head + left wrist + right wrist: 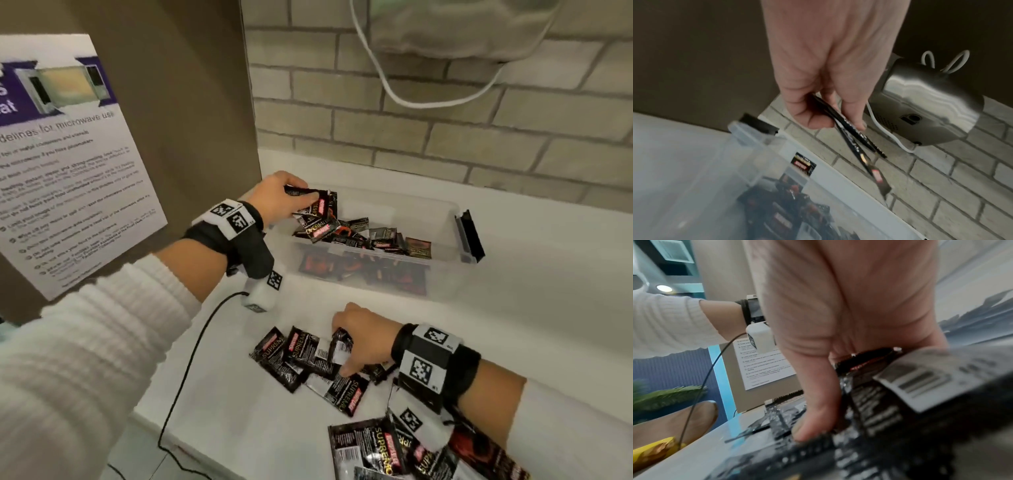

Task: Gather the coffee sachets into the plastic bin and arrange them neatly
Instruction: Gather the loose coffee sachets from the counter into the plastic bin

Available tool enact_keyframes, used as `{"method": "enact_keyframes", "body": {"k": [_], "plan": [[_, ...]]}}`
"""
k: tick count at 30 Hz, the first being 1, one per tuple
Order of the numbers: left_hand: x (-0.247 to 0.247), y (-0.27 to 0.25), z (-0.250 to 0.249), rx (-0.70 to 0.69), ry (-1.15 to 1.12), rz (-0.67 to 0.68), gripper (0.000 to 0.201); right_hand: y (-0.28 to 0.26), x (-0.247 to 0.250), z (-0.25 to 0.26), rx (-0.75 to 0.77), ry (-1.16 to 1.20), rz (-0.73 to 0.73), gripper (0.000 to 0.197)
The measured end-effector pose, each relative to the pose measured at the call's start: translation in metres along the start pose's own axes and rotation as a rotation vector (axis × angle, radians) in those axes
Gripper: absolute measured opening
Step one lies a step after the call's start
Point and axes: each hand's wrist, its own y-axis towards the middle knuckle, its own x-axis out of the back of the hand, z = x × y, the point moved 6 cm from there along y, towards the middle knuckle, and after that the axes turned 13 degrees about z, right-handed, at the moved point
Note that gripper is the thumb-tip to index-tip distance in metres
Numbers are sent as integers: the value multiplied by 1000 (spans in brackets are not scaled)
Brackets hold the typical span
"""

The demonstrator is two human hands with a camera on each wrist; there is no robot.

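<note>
A clear plastic bin (442,209) stands on the white counter with several black coffee sachets (383,240) lying loose inside. My left hand (301,196) hovers over the bin's left end and pinches a small fan of sachets (857,142) between thumb and fingers (838,123). The bin's rim (748,138) lies just below that hand. Nearer me, my right hand (342,349) rests on a loose pile of sachets (284,356), fingers curled over one with a white barcode patch (340,347). In the right wrist view the thumb (809,430) presses down beside the barcoded sachet (920,382).
More sachets (373,445) lie at the counter's near right. A brown cabinet side with a microwave notice (68,171) stands left. A metal appliance (931,105) with a white cord hangs on the brick wall. The bin has a black latch (471,236). A black cable (185,377) trails off my left wrist.
</note>
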Motion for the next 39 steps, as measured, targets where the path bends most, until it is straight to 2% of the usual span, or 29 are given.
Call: {"method": "enact_keyframes", "body": {"k": [5,7,9,11,12,14,16,17,19,21,23,24,26,29,31,34,36,39], "plan": [[-32,16,10,64,79,157,54,1,5,-7,8,146,-61,62],[-35,10,3,-52,262,155,50,0,11,-8,40,206,-93,56],[-38,-5,-4,-211,289,178,35,-6,27,-8,91,240,-181,52],[-42,-25,-2,-291,200,276,20,-18,57,-9,145,296,-326,51],[-44,-34,3,-288,185,343,20,-25,76,-10,163,335,-411,51],[-47,-49,20,-251,245,491,21,-43,114,-14,200,439,-619,52],[-54,-62,39,-209,396,660,21,-58,149,-23,190,523,-838,53],[-59,-68,48,-180,487,753,25,-64,162,-27,159,542,-928,55],[-72,-79,66,-120,656,930,58,-65,182,-35,100,558,-1031,59],[-87,-88,74,-125,800,1042,90,-53,189,-46,4,551,-970,71],[-100,-92,77,-181,874,1081,103,-36,181,-54,-175,391,-739,84],[-104,-92,79,-202,888,1079,104,-32,174,-56,-229,304,-660,84],[-108,-89,82,-234,881,1042,102,-33,163,-51,-200,210,-670,73],[-114,-86,81,-258,863,987,96,-42,139,-38,-34,165,-732,50],[-119,-86,80,-259,888,982,90,-49,117,-31,52,104,-686,35],[-129,-86,76,-280,812,959,68,-56,75,-23,75,129,-452,30],[-135,-87,72,-316,718,936,52,-52,42,-21,7,119,-251,40],[-144,-87,65,-334,672,913,46,-42,-2,-21,-118,84,-59,59]]}}
